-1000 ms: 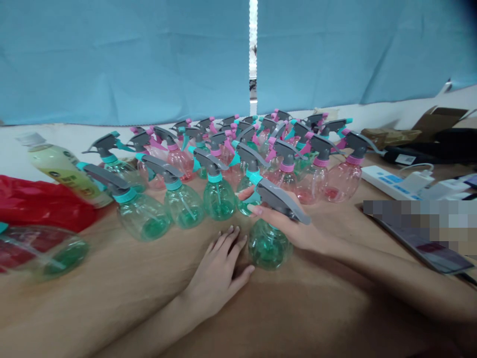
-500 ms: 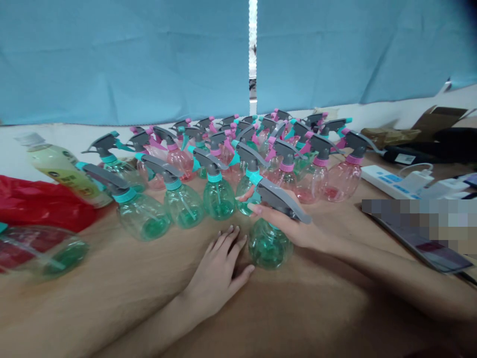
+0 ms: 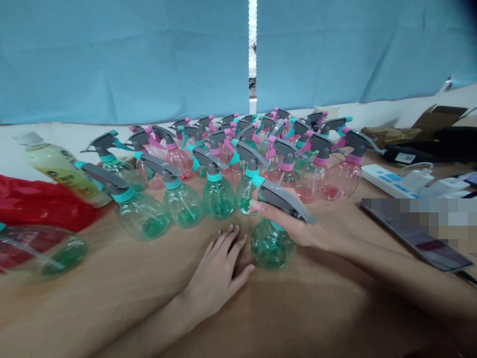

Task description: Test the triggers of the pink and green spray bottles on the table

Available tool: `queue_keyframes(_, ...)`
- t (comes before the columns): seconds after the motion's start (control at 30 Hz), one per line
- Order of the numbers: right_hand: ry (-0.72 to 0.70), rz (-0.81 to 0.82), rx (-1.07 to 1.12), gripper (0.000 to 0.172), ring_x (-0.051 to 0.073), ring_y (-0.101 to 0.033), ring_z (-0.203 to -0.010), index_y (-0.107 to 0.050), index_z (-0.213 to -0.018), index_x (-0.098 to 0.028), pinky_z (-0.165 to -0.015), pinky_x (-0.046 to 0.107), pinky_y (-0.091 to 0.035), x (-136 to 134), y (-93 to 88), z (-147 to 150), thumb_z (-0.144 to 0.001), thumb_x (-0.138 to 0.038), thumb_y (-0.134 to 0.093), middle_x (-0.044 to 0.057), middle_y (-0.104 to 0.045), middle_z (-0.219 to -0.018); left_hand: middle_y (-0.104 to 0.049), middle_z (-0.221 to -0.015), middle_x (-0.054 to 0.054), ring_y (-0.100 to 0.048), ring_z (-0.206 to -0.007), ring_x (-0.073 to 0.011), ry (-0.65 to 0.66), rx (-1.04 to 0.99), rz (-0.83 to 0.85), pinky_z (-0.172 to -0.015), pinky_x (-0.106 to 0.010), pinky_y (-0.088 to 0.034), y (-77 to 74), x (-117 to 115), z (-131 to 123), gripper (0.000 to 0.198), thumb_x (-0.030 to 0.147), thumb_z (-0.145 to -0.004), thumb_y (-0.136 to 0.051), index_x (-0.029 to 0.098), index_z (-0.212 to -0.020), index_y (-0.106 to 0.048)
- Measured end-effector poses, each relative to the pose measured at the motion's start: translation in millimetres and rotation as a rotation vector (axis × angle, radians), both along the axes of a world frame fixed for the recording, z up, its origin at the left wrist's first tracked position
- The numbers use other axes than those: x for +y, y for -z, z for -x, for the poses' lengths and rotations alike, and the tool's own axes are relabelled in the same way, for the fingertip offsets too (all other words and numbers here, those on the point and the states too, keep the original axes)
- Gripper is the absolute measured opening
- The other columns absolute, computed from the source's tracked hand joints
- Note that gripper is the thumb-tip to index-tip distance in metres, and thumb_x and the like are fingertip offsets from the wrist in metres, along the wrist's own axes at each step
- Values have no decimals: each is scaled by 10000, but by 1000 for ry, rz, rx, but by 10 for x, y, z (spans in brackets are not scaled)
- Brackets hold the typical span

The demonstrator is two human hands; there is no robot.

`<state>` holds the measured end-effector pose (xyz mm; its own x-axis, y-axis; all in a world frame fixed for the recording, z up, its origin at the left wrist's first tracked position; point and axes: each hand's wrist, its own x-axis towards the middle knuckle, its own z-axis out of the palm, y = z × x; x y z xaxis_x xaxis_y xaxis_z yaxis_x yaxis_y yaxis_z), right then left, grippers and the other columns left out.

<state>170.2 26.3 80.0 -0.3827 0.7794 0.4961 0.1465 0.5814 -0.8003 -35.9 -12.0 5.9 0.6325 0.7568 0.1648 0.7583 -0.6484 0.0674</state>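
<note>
My right hand [image 3: 294,226] grips the neck of a green spray bottle [image 3: 272,246] with a grey trigger head and teal collar; the bottle stands on the wooden table [image 3: 316,308] in front of me. Just left of this bottle, my left hand [image 3: 218,271] lies flat on the table with fingers spread, its thumb near the base. Behind them stand several more spray bottles: green ones [image 3: 218,191] in the near row, pink ones [image 3: 343,174] further back and right.
A red plastic bag [image 3: 40,206], a tilted drink bottle [image 3: 63,169] and a green bottle lying on its side [image 3: 44,251] are at the left. A white power strip [image 3: 395,181], a phone or tablet [image 3: 421,241] and dark items sit at the right. Blue curtain behind.
The right hand has shifted the held bottle slightly to the right and tilted its head a little. The left hand has stayed in place.
</note>
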Motion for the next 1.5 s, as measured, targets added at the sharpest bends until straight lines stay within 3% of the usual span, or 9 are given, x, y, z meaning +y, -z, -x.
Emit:
queue_keyframes(0.4,-14,3,0,261,107,-397,-628,-525,-737,-213,-576,257,-323,21,30,3,-916,-402,-508,-39,-434,-672,-448,-1421,-172,-365,-1340,-303,10,-22,-13,-1071,-502,-327,5,7,2,517,433,-951,-468,97,-1343,-448)
queue_keyframes(0.57,-77,49,70,148,103,-406,-579,-592,-920,-241,-624,271,-389,26,70,13,-897,-380,-548,-46,-487,-681,-431,-1437,-162,-353,-1349,-300,5,-47,-9,-1074,-501,-319,15,7,8,508,434,-948,-470,122,-1348,-439)
queue_keyframes(0.7,-24,88,84,191,111,-487,-592,-628,-1004,-236,-673,291,-443,4,78,14,-871,-365,-585,-32,-572,-715,-422,-1443,-164,-359,-1345,-309,7,-59,3,-1067,-511,-326,10,4,5,457,416,-941,-486,136,-1301,-482)
queue_keyframes(0.83,4,110,104,269,150,-608,-732,-653,-1084,-233,-768,330,-485,-1,95,22,-857,-365,-600,10,-688,-888,-427,-1437,-175,-367,-1339,-317,4,-59,12,-1066,-522,-327,3,4,2,470,419,-941,-485,124,-1308,-474)
queue_keyframes(0.97,-17,114,131,325,189,-655,-881,-638,-1163,-247,-813,359,-504,18,130,28,-858,-355,-604,33,-703,-1084,-435,-1431,-173,-365,-1341,-310,9,-68,7,-1070,-509,-326,7,3,5,467,413,-941,-489,122,-1306,-477)
queue_keyframes(1.3,-20,95,159,307,224,-611,-1135,-637,-1165,-236,-969,397,-477,3,102,42,-864,-287,-604,43,-680,-1179,-421,-1437,-188,-364,-1340,-314,3,-37,15,-1075,-512,-318,1,1,-3,474,412,-940,-503,101,-1297,-488)
queue_keyframes(1.5,-88,164,148,357,234,-616,-1120,-613,-1195,-263,-962,430,-500,18,90,44,-840,-278,-638,30,-697,-1119,-405,-1450,-183,-357,-1343,-314,-2,-43,28,-1069,-521,-320,-2,1,-11,487,416,-943,-488,109,-1320,-460)
